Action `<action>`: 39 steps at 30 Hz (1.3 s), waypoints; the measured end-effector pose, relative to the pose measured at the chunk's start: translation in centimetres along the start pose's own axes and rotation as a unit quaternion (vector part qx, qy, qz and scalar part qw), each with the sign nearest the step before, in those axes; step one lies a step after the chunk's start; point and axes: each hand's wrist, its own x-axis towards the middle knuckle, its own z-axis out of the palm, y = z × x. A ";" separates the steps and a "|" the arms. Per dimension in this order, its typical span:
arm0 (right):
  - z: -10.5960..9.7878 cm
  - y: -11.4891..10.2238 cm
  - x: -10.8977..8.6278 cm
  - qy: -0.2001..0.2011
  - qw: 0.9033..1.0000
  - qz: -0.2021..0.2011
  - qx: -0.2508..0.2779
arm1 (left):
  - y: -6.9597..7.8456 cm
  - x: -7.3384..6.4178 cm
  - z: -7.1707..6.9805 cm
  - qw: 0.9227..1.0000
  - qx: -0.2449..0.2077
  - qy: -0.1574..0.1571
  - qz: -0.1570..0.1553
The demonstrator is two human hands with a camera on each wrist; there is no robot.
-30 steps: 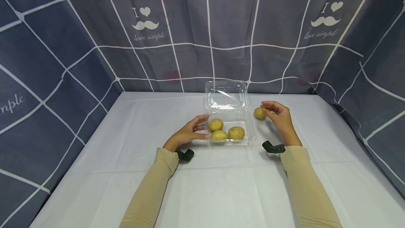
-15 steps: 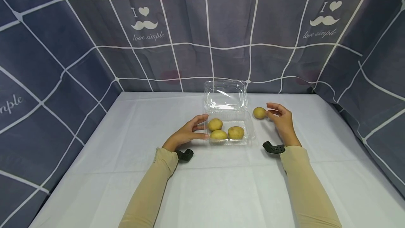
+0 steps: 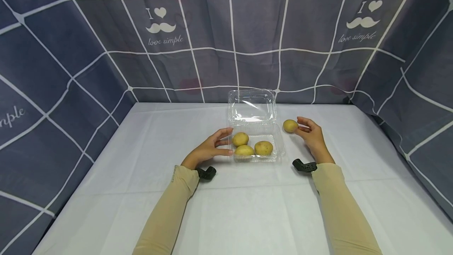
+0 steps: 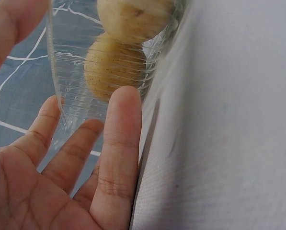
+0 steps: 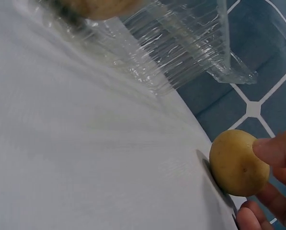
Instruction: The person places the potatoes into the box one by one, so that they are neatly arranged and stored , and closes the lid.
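Observation:
A clear plastic clamshell box [image 3: 277,139] sits on the table with its lid [image 3: 253,107] raised at the back. Inside it are three potatoes: one at back left [image 3: 240,139], one at front left [image 3: 244,150] and one at front right [image 3: 263,148]. My left hand [image 3: 209,148] rests its spread fingers and thumb against the box's left wall. Another potato [image 3: 290,126] lies on the table just right of the box. At that potato's right side is my right hand [image 3: 313,139]; its thumb [image 5: 272,148] touches the potato, and the fingers are loosely bent beside it, not closed round it.
A white cloth covers the table [image 3: 247,211]. A dark grey checked curtain [image 3: 258,30] hangs behind it and along both sides. Each wrist wears a black mount, on the left [image 3: 207,173] and right [image 3: 305,165].
My right hand drew slightly right, off the loose potato, then came back to its right side. The potato stays in place. My left hand and the box have not visibly moved.

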 end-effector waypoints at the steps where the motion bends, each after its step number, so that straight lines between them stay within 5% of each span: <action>1: 0.0 0.0 0.0 -0.005 1.000 -0.002 -0.009 | 0.0 0.0 0.0 1.000 -0.001 0.000 0.001; 14: 0.4 0.2 0.3 -0.033 0.991 0.007 -0.128 | 0.2 -0.2 0.1 1.000 0.001 0.000 0.000; 39: 0.7 0.5 0.0 0.021 0.996 0.004 -0.088 | 0.3 -0.2 0.1 1.000 0.001 0.000 0.002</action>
